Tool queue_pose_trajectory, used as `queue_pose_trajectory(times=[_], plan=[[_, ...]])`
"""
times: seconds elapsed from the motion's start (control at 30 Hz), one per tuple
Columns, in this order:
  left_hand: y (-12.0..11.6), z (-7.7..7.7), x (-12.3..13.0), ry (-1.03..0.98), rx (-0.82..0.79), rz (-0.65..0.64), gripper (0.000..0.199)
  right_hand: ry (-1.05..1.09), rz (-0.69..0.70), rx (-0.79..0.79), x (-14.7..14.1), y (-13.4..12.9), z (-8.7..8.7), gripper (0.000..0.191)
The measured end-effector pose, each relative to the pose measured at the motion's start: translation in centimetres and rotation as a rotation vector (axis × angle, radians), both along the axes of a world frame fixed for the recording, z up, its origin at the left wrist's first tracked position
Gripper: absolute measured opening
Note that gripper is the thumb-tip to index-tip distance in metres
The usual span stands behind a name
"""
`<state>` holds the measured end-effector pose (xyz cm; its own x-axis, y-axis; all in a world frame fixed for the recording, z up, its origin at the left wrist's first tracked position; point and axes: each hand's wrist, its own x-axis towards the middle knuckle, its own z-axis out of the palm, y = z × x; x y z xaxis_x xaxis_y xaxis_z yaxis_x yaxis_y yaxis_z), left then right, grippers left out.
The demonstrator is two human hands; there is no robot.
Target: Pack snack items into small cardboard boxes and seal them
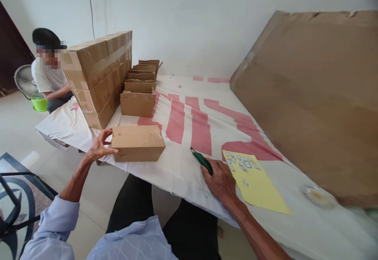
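Head view: left hand (99, 148) spans the left end of a small carton (138, 148), thumb on the front face and fingers at the rear edge; the carton lies lengthwise at the near edge of the worktop (177, 173), flaps folded down. Right hand (221, 179) is closed around a green cutter (203, 161), tip directed up and to the left; the hand rests near the worktop edge, just left of a yellow sheet (262, 189) that bears small pale labels (247, 164).

Behind the small carton stands a row of open cartons (138, 104); left of that row, taped boxes (97, 75) form a tall stack; white cloth with red print (201, 132) covers the worktop; a large cardboard panel (319, 102) occupies the right side. At far left, a seated person (50, 77) is beside a fan (26, 81); a green basin (39, 104) is below the fan.
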<state>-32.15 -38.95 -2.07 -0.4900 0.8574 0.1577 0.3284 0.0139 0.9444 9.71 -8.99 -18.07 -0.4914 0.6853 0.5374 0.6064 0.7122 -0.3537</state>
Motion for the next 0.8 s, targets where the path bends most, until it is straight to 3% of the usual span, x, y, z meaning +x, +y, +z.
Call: queue_pose_trajectory(times=[0.2, 0.43, 0.6, 0.8], plan=[[3.3, -0.6, -0.4, -0.018, 0.084, -0.089, 0.088, 0.001, -0.008, -0.006, -0.2, 0.2, -0.1, 0.034], [3.4, -0.9, 3.4, 0.058, 0.068, -0.097, 0.093, 0.045, -0.011, -0.093, 0.3, 0.3, 0.5, 0.039], [3.3, -1.7, 6.1, 0.076, 0.096, -0.119, 0.101, 0.089, 0.021, -0.162, 0.4, -0.5, 2.5, 0.043], [3.7, -1.1, 7.0, 0.091, 0.123, -0.183, 0.089, 0.259, 0.079, -0.303, -1.0, -2.2, 6.1, 0.039]])
